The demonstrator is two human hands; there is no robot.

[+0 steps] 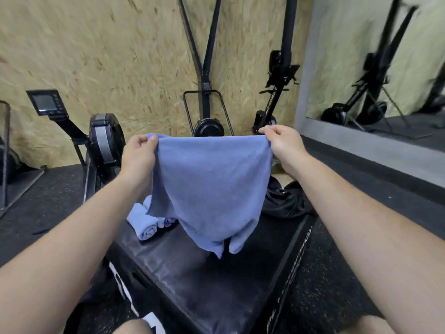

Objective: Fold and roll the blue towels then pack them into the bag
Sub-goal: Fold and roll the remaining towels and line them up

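A blue towel point(212, 186) hangs spread in the air above a black padded box point(204, 280). My left hand point(138, 156) pinches its upper left corner and my right hand point(283, 144) pinches its upper right corner. The towel's lower end droops to a point just over the box top. Behind the hanging towel, at the box's far left, lie rolled blue towels point(144, 221), partly hidden. A black bag point(284, 198) sits crumpled at the box's far right corner, its opening hidden from me.
Rowing machines stand against the chipboard wall: one at left point(106, 141) with a monitor point(45, 102), others upright at centre point(208, 126) and right point(272, 112). A mirror point(385, 68) covers the right wall. Dark rubber floor surrounds the box.
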